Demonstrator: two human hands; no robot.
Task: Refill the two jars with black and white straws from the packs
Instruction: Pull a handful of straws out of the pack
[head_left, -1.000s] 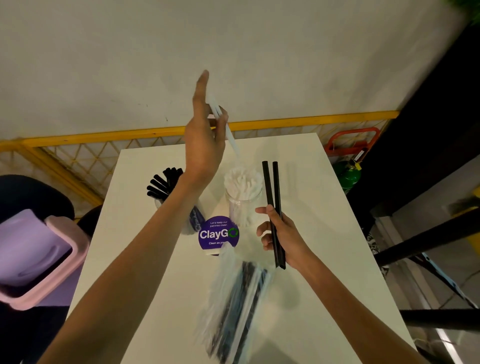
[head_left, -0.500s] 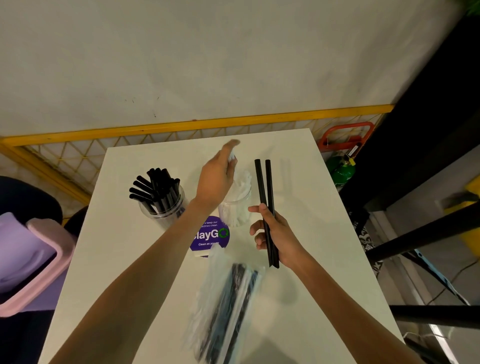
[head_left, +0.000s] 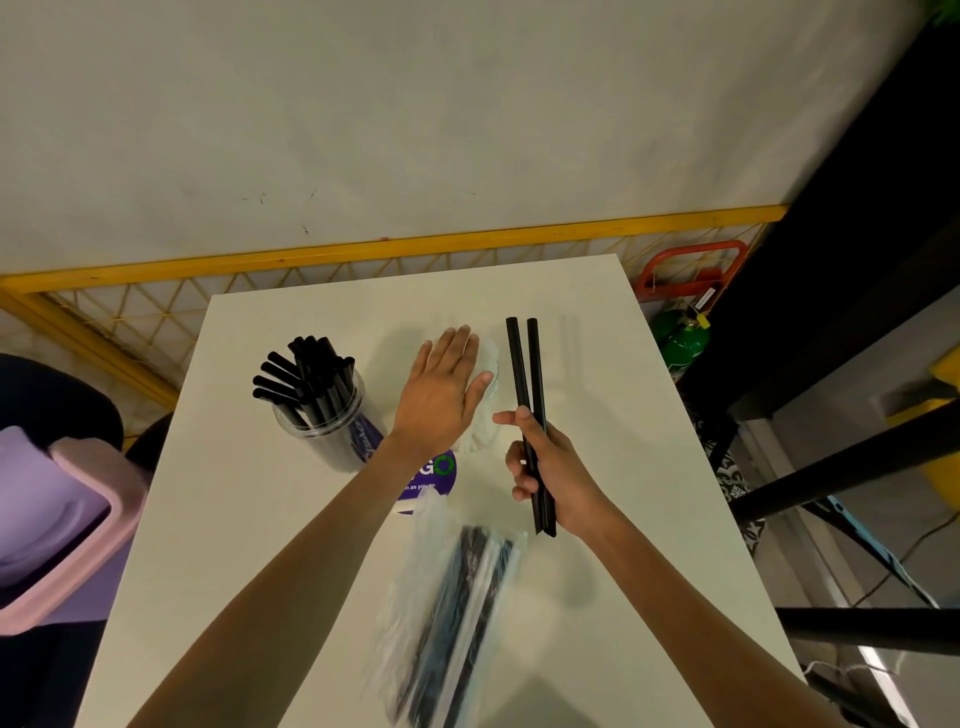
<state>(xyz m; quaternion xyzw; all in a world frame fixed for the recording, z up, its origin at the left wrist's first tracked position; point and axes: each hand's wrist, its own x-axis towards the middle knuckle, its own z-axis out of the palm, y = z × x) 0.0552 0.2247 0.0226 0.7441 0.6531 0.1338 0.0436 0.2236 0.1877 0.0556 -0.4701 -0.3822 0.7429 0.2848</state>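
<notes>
My left hand (head_left: 441, 389) lies flat, fingers straight, pressing down on the white straws in the clear jar (head_left: 483, 415), which it mostly hides. My right hand (head_left: 550, 467) grips two black straws (head_left: 527, 405) that point up and away, just right of that jar. A second clear jar (head_left: 322, 421) stands to the left, packed with black straws. A clear plastic pack (head_left: 452, 608) with black and white straws lies on the white table (head_left: 260, 519) near me, blurred.
A round purple ClayGo sign (head_left: 434, 475) stands between the jars and the pack. A pink and purple bin (head_left: 57, 519) is left of the table. A yellow mesh fence runs behind; a green cylinder and red frame stand at the far right.
My left hand came down from high above with a white straw, put it into the jar, and now rests flat on the straw tops. The right hand stayed put.
</notes>
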